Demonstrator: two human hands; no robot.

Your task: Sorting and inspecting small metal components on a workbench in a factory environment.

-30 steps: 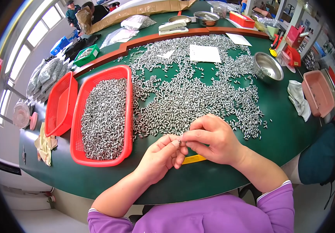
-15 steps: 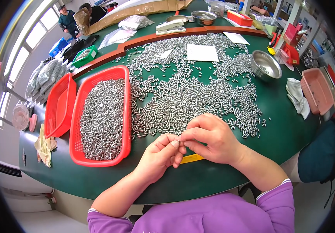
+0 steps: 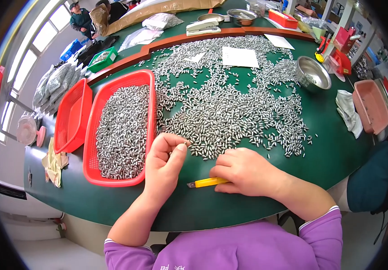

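Note:
My left hand (image 3: 164, 164) is raised just right of the red basket, thumb and forefinger pinched on a tiny metal piece (image 3: 186, 144) that shows at the fingertips. A utility knife (image 3: 206, 182) with a yellow handle lies near the table's front edge, its blade end pointing left. Curled fingers of my right hand (image 3: 247, 172) close over the right end of that handle, between thumb and forefinger. Beyond both hands spreads a wide layer of small silver, bullet-shaped metal pieces (image 3: 221, 119). More of them fill the red basket (image 3: 152, 112) at left.
An empty red basket (image 3: 73, 117) stands farther left, beside a small pink fan (image 3: 31, 130) and a cloth glove (image 3: 54, 164). White paper (image 3: 240, 57) lies on the pieces. At right are a steel bowl (image 3: 314, 74), a white glove (image 3: 349, 112) and a pink tray (image 3: 371, 105); another person sits there.
My hands have parted from each other. The left moved left and up with the tiny piece; the right came down onto the knife handle. The knife's blade end has come into sight.

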